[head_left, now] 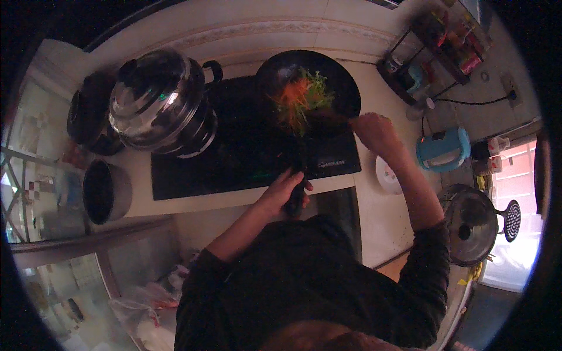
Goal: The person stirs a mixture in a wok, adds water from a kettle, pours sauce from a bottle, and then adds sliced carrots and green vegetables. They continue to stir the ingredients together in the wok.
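My left hand (285,192) is closed around the black handle (297,197) of a dark wok (342,81) on a black glass cooktop (237,153). Orange shreds (295,94), resembling carrot, lie beside green shredded vegetables (319,90) in the wok. At the wok's right rim, my right hand (372,131) has its fingers curled around what looks like the end of a thin utensil; its far part is too dark to make out.
Left of the wok stands a large lidded steel pot (153,101), with a dark round container (107,191) nearer me. To the right are a white plate (389,175), a light-blue appliance (443,149), a metal basin (470,223) and a black rack (423,48).
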`<state>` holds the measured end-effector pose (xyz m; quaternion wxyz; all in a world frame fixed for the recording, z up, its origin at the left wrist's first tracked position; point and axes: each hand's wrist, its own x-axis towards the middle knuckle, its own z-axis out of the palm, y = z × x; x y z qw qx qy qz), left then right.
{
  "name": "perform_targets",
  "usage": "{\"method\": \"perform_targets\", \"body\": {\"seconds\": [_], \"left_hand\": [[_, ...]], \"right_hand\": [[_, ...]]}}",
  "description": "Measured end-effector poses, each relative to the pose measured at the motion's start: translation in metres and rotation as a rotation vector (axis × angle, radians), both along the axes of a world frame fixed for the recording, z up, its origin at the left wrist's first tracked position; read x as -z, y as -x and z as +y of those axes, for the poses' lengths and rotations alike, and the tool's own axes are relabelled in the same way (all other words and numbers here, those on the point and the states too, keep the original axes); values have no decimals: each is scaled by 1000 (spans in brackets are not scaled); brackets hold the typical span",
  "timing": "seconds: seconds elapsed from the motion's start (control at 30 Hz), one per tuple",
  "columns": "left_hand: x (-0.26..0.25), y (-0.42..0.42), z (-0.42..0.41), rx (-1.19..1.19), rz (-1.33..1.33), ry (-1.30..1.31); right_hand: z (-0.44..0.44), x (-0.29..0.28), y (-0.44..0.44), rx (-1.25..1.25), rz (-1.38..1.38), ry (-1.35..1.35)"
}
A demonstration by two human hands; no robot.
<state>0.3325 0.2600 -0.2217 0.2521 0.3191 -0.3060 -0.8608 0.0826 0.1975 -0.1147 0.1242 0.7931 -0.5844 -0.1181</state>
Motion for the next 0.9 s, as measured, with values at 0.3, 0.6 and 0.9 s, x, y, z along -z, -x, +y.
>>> {"method": "perform_targets", "body": {"seconds": [0.3,0.6,0.9], "left_hand": [[-9,-4,3,-24,-37,-38],[3,-4,0,44,-32,-61],[-12,0,8,-117,-9,-57]], "right_hand": [[-31,-27,-38,152,-214,65],[-58,18,-58,159,-217,-30],[-2,-55,5,-168,-11,119]]}}
